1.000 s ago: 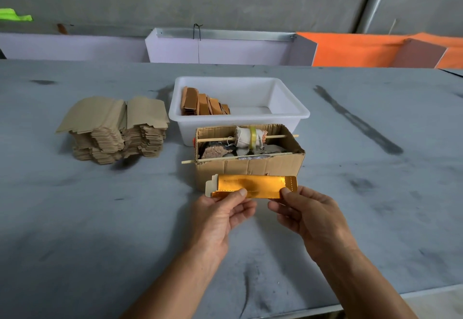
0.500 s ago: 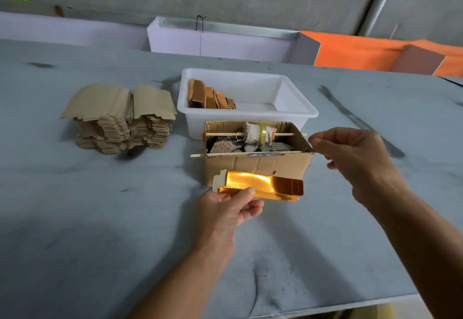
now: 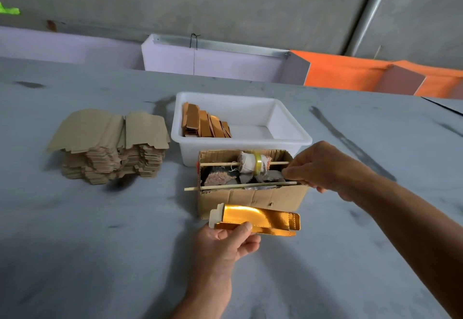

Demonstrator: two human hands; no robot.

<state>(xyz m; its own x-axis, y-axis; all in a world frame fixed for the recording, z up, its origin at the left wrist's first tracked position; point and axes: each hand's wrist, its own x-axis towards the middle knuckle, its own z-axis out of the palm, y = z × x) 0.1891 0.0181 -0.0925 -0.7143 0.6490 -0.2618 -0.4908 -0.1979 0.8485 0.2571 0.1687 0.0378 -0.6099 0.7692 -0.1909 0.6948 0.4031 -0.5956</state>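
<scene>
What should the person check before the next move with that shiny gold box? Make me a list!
1. Gold box gripped: ok, left hand pinches its near edge.
2. Right hand at the cardboard box: ok, fingertips at its right end.
3. Right hand pinching anything: cannot tell.
4. Roll sitting on its stick: ok.
5. Room in the white tub: ok, right side bare.

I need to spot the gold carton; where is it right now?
In the head view, low centre, the left hand grips the gold carton by its left end, just in front of the cardboard box.
</scene>
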